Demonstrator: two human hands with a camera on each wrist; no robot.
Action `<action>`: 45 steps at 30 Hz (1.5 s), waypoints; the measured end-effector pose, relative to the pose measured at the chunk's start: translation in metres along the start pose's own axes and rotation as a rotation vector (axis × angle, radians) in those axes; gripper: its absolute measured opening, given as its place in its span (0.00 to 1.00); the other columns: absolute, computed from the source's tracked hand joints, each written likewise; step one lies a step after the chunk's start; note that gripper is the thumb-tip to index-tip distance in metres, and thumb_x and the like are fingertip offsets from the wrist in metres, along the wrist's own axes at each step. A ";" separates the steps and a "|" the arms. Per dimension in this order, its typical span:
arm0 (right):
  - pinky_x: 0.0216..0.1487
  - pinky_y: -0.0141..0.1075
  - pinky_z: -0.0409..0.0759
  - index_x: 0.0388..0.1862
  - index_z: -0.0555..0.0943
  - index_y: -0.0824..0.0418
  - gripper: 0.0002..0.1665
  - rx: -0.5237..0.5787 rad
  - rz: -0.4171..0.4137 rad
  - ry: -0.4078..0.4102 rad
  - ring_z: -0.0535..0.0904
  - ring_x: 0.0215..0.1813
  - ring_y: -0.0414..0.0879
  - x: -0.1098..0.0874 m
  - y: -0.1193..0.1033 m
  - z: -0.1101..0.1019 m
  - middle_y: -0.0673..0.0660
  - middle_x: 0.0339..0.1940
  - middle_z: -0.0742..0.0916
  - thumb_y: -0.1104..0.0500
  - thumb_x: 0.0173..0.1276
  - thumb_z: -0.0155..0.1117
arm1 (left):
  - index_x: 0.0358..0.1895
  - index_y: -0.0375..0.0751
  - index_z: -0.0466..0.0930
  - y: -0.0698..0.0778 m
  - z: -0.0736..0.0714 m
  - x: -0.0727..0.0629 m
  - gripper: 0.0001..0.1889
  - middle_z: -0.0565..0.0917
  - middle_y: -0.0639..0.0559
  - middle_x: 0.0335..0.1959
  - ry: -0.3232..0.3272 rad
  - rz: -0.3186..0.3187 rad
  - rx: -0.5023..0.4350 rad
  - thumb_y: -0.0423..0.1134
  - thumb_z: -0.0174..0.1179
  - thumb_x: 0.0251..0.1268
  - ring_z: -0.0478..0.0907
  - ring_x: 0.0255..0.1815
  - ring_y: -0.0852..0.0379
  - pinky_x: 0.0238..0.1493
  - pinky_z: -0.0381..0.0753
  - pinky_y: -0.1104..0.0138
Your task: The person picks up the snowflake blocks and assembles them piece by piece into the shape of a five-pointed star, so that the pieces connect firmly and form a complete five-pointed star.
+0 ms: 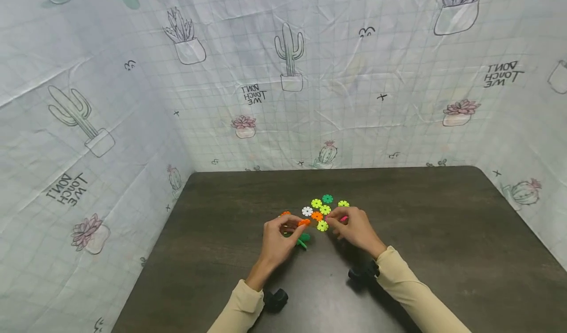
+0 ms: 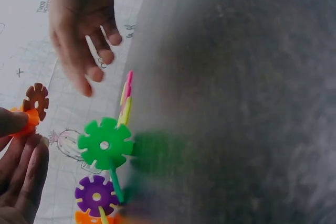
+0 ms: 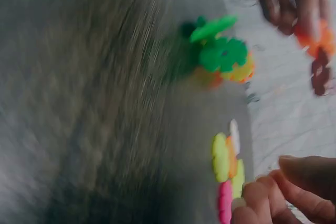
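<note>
My left hand (image 1: 276, 242) pinches an orange notched building disc (image 1: 304, 222) between thumb and fingers. A brownish disc (image 2: 38, 98) is joined to it in the left wrist view. Below that hand sits a joined cluster of discs, with a green disc (image 2: 105, 142) and a purple disc (image 2: 96, 195) showing. My right hand (image 1: 356, 229) is over the right side of the loose discs, fingers loosely bent and nothing visible in them. Near its fingertips lie a pink disc (image 3: 225, 203) and a yellow disc (image 1: 322, 225).
Other loose discs lie flat on the dark table (image 1: 443, 234): a white disc (image 1: 307, 211), an orange disc (image 1: 317, 216), a dark green disc (image 1: 327, 198) and several yellow ones. A patterned cloth (image 1: 336, 77) hangs behind the table and along both sides.
</note>
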State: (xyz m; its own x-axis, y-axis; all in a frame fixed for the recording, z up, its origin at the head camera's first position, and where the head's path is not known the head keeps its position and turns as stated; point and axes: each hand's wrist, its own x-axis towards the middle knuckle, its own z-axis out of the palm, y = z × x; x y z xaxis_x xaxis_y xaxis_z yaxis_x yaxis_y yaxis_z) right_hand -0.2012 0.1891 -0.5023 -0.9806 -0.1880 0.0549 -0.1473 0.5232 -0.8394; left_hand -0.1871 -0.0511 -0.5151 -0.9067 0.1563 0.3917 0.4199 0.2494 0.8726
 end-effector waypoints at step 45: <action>0.25 0.35 0.83 0.44 0.86 0.61 0.07 -0.038 -0.019 -0.051 0.84 0.25 0.45 -0.003 0.018 -0.004 0.59 0.34 0.92 0.59 0.71 0.72 | 0.44 0.46 0.91 -0.002 -0.002 -0.003 0.07 0.90 0.49 0.39 -0.038 -0.023 0.001 0.40 0.73 0.66 0.88 0.40 0.55 0.45 0.90 0.69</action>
State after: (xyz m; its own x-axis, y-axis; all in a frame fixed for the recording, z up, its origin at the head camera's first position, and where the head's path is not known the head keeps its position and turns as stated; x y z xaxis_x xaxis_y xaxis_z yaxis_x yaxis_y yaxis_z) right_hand -0.2017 0.2022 -0.5154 -0.9699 -0.2398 0.0428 -0.1721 0.5503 -0.8171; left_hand -0.1847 -0.0538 -0.5174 -0.9141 0.1865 0.3600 0.3989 0.2546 0.8809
